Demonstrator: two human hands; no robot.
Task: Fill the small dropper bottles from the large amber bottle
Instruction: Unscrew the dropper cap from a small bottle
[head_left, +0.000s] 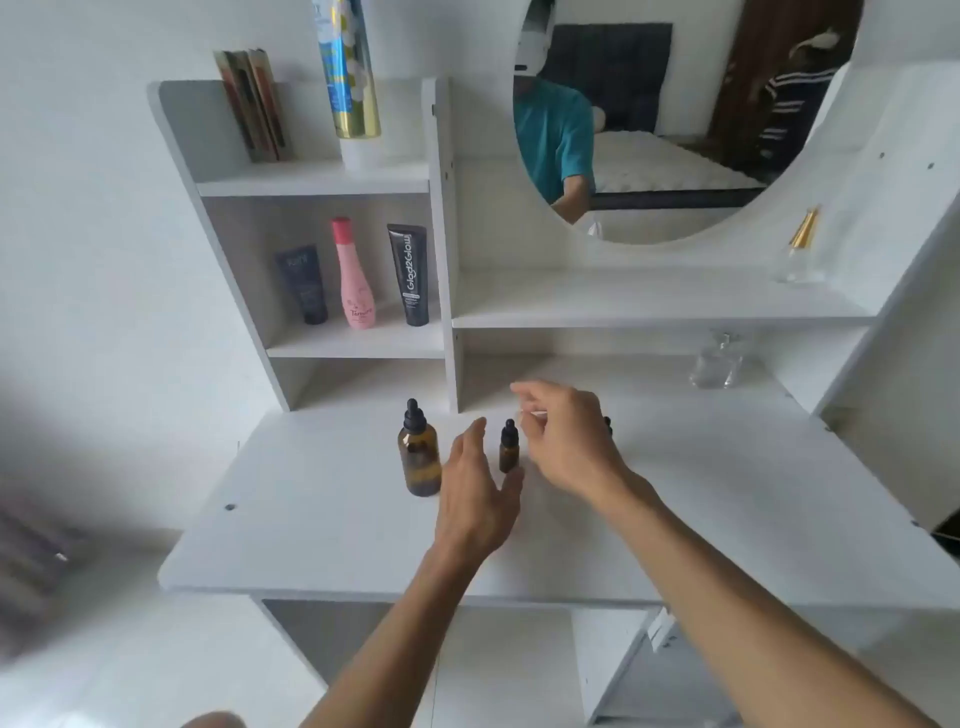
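Roughly, left to right across the dressing table:

Shelf items: a dark tube, a pink bottle and a black tube stand in the left cubby, well apart from the work.

Large amber bottle: the large amber bottle stands upright on the white tabletop, its black dropper cap on, just left of the left hand.

Left hand: the left hand hovers over the tabletop between the two bottles, fingers straight and spread, gripping nothing; thumb and forefinger flank the base of the small bottle, though contact cannot be told.

Small dropper bottle: the small dropper bottle stands upright, cap on, just right of the large one.

Right hand: the right hand is above and just right of the small bottle, fingers loosely curled; whether it pinches anything cannot be told through the blur.

Second small bottle: a dark cap peeks out behind the right hand, most of it hidden.

Clear glass bottle: a clear glass bottle sits far right under the shelf.

Stage: judged early, since both visible caps are on.

Risk: the small bottle is narrow and light, so a brushing finger could tip it; uncapping it unsteadied might spin or topple it; a knock leftward could send it into the large bottle.
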